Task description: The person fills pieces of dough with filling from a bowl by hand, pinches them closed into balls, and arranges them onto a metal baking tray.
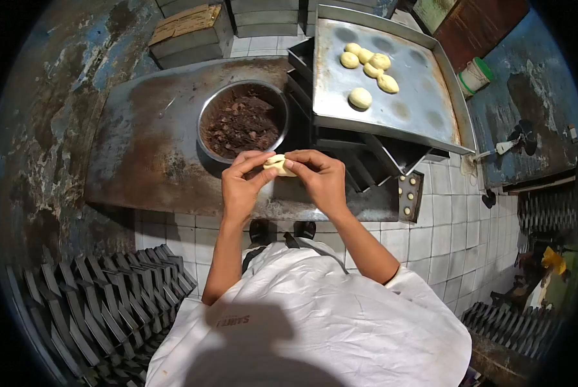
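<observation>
A small piece of pale yellow dough (278, 165) is pinched between the fingertips of both hands, in front of me above the table's near part. My left hand (245, 178) grips its left side, with thumb and fingers pressed together. On the other side, my right hand (318, 177) pinches it the same way. The dough looks folded, with a gap along its top; what lies inside is hidden. Just beyond the hands stands a round metal bowl (205, 143) holding a dark brown, crumbly filling (243, 122).
A metal tray (405, 122) carrying several dough balls (360, 98) rests on stacked trays at the right. Below it, a small dark tray (410, 206) holds little dough pieces. The worn metal table (147, 142) extends left. Racked metal pans (108, 303) stand at lower left.
</observation>
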{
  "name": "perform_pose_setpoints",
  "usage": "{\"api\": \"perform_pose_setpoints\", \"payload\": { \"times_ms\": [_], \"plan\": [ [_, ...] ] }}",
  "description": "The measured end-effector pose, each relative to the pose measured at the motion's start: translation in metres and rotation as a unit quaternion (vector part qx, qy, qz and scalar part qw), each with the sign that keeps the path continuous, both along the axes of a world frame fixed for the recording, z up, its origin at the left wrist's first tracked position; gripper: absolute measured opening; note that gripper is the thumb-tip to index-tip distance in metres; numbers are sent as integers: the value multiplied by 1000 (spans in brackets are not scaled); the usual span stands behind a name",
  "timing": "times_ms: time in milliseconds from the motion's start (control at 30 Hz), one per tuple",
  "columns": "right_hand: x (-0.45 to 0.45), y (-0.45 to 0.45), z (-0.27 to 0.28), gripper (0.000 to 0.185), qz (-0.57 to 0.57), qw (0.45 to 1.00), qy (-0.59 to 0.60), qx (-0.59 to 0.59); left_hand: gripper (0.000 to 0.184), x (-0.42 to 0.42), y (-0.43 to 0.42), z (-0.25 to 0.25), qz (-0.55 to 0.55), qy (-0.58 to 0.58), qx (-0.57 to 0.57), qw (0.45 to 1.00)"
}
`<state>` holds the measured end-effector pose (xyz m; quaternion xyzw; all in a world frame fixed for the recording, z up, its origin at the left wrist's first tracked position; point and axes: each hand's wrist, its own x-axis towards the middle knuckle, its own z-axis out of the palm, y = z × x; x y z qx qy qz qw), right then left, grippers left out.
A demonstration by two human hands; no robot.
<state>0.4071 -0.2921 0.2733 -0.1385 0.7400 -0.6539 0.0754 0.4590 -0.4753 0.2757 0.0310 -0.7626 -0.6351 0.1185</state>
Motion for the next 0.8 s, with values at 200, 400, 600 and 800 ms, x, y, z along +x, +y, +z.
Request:
{"api": "perform_pose_setpoints", "payload": {
  "times_ms": [200,400,600,800],
  "plan": [
    [29,-63,22,44,30,970,219,96,27,-8,-17,-6,165,34,414,894],
    [27,-95,49,23,-66,974,213,36,50,10,-43,18,-55,107,466,877],
    [36,-110,42,24,13,997,-53,-62,33,24,-68,29,-89,26,482,872],
    [70,-138,53,30,-34,990,125,47,29,32,-100,0,-4,-110,486,867]
  ]
}}
